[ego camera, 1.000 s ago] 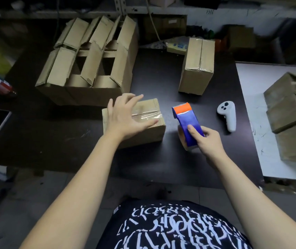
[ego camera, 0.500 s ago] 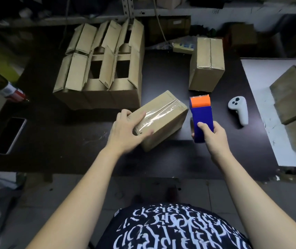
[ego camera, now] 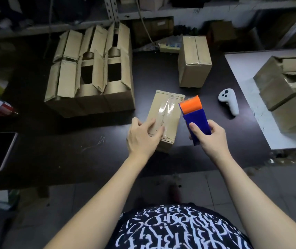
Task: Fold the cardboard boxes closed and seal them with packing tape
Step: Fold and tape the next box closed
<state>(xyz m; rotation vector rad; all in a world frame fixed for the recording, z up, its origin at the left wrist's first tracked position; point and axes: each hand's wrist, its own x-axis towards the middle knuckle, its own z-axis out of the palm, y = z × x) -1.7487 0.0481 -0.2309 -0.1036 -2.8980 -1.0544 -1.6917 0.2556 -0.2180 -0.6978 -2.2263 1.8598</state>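
Currently, a small taped box [ego camera: 168, 112] is being grasped at its near left corner by the left hand [ego camera: 141, 139], whose fingers are being curled over its top, where a strip of clear tape is glinting along the middle. It is being held near the centre of the dark table [ego camera: 71, 150], its long side pointing away; whether it is resting there or lifted cannot be told. Just to its right, a blue and orange tape dispenser [ego camera: 194, 119] is being clasped by the right hand [ego camera: 212, 139], the orange end being held beside the box's far right corner. Farther left, a cluster of open boxes [ego camera: 89, 74] is being left with flaps raised, and 1 closed box [ego camera: 194, 63] is being kept at the far side. A white controller [ego camera: 229, 103] is lying right of the dispenser, apart from it.
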